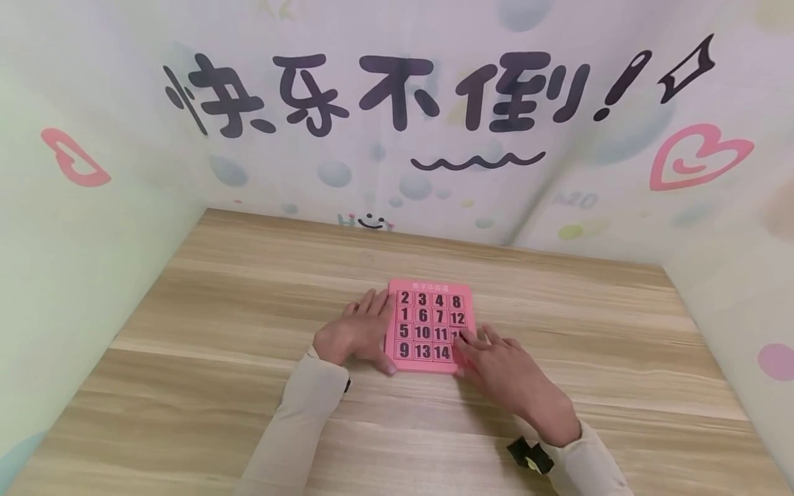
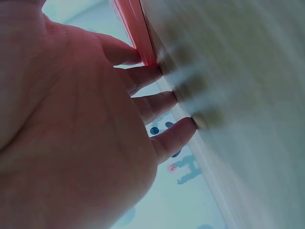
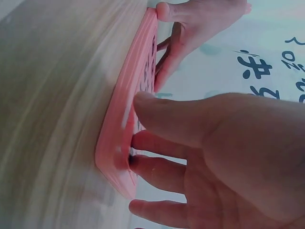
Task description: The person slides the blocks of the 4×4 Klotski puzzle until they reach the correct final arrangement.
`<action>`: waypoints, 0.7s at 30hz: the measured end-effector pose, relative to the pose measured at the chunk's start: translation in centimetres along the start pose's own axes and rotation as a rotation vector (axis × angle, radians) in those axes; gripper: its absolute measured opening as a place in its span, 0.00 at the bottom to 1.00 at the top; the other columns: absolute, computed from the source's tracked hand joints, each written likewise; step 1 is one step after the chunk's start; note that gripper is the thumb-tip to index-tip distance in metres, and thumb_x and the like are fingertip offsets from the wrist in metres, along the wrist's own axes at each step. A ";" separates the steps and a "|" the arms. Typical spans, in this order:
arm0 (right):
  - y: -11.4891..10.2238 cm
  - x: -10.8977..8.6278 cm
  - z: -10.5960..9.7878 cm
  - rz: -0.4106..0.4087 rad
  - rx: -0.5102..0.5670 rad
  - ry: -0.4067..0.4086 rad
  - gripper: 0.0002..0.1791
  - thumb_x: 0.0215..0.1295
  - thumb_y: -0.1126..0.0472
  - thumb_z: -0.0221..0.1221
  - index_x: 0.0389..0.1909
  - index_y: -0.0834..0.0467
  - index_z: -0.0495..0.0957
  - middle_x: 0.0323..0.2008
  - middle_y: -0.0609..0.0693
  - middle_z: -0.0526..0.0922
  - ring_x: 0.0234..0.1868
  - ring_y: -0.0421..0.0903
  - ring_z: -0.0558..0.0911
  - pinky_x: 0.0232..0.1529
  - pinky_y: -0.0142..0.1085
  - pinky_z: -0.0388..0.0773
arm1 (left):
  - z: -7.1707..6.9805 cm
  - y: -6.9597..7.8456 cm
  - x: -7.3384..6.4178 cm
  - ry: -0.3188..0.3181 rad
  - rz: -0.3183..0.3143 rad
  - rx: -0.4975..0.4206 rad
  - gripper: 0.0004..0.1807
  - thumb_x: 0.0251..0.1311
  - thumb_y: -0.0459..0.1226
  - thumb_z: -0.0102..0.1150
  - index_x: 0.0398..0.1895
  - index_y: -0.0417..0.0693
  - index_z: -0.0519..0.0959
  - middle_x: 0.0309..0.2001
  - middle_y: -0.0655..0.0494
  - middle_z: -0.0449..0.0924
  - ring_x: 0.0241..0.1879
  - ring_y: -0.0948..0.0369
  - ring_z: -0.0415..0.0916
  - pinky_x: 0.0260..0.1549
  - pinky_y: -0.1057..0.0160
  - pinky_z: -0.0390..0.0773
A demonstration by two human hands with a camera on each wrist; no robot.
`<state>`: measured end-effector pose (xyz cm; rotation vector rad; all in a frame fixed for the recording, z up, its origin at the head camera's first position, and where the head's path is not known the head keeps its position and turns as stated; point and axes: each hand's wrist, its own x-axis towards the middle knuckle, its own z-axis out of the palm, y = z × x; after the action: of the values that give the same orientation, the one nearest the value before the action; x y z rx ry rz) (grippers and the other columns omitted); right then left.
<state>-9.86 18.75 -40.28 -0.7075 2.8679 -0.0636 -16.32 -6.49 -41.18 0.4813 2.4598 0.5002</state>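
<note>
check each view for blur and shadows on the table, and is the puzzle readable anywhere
Head view: puzzle readable except where the right hand covers it, soft shadow on the table below that hand; left wrist view: table blurred, smudgy shadows beside the left hand; right wrist view: table soft and streaky, puzzle too slanted to read.
</note>
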 end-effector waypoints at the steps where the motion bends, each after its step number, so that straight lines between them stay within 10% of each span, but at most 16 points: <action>1: 0.0 -0.1 -0.1 -0.004 0.000 -0.001 0.27 0.73 0.48 0.54 0.68 0.55 0.72 0.69 0.57 0.70 0.70 0.67 0.65 0.64 0.64 0.68 | 0.0 0.0 0.0 -0.001 0.000 0.001 0.71 0.43 0.50 0.78 0.80 0.43 0.36 0.81 0.47 0.28 0.79 0.48 0.24 0.77 0.47 0.35; 21: -0.4 -0.8 -1.2 -0.046 -0.029 -0.047 0.22 0.72 0.53 0.57 0.64 0.53 0.77 0.65 0.55 0.76 0.67 0.67 0.71 0.59 0.62 0.74 | 0.0 0.1 0.1 -0.015 -0.004 0.040 0.70 0.45 0.53 0.77 0.80 0.42 0.36 0.81 0.48 0.28 0.79 0.48 0.25 0.77 0.47 0.36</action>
<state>-9.19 18.74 -38.89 -0.7700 2.8129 -0.0120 -16.36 -6.40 -41.18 0.4942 2.4602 0.4445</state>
